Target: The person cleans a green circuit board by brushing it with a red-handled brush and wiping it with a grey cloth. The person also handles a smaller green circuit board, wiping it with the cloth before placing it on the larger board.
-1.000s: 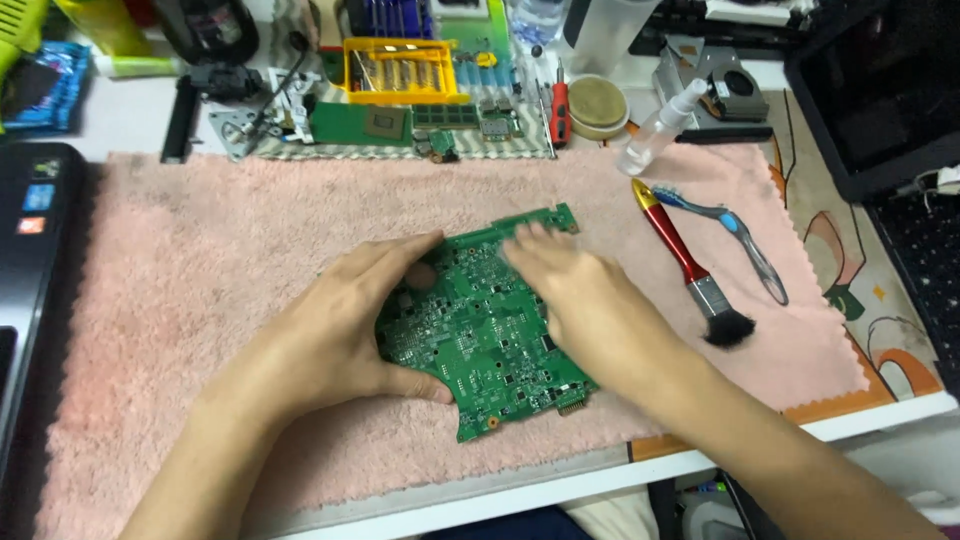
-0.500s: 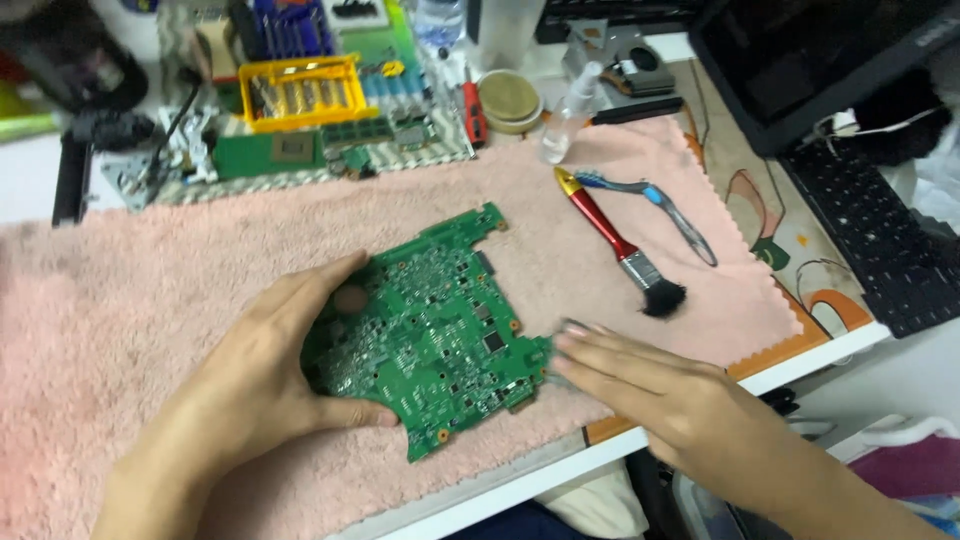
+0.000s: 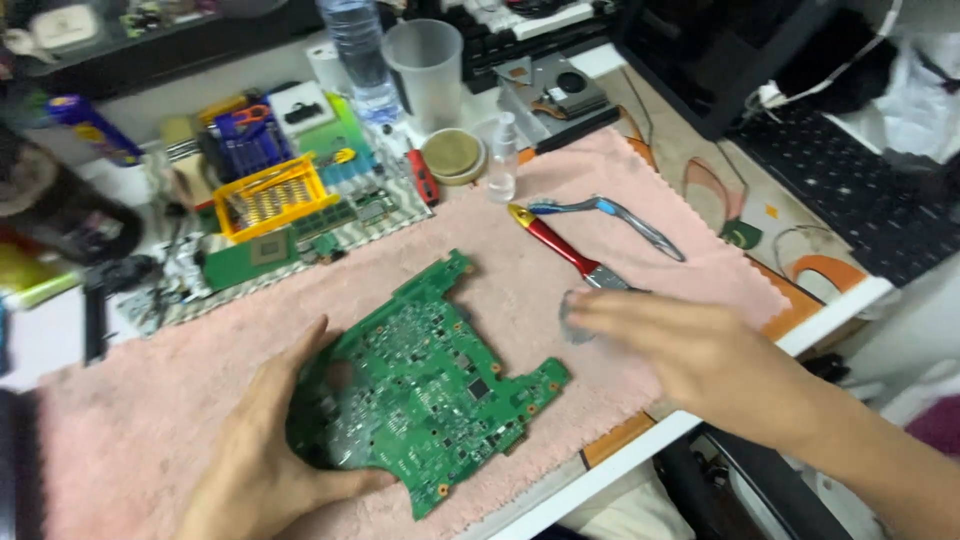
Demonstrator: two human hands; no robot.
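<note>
A green circuit board [image 3: 440, 385] lies on a pink towel [image 3: 130, 420] in the middle of the desk. My left hand [image 3: 265, 450] grips the board's left edge, fingers on top and thumb along the lower side. My right hand [image 3: 700, 355] is blurred and hovers to the right of the board, fingers stretched out over the bristle end of a red-handled brush [image 3: 555, 243]. A small grey blur shows under its fingertips, and I cannot make out what it is.
Blue-handled tweezers [image 3: 610, 215] lie beside the brush. Behind the towel stand a yellow bit tray [image 3: 268, 195], a smaller green board [image 3: 245, 262], a round tin [image 3: 452, 155], a small spray bottle [image 3: 503, 160], a plastic cup [image 3: 425, 70] and a water bottle [image 3: 355, 50]. A keyboard [image 3: 860, 190] lies at the right.
My right hand left the board and swung right, over the brush head. The left hand kept hold of the board. The view shifted to the right.
</note>
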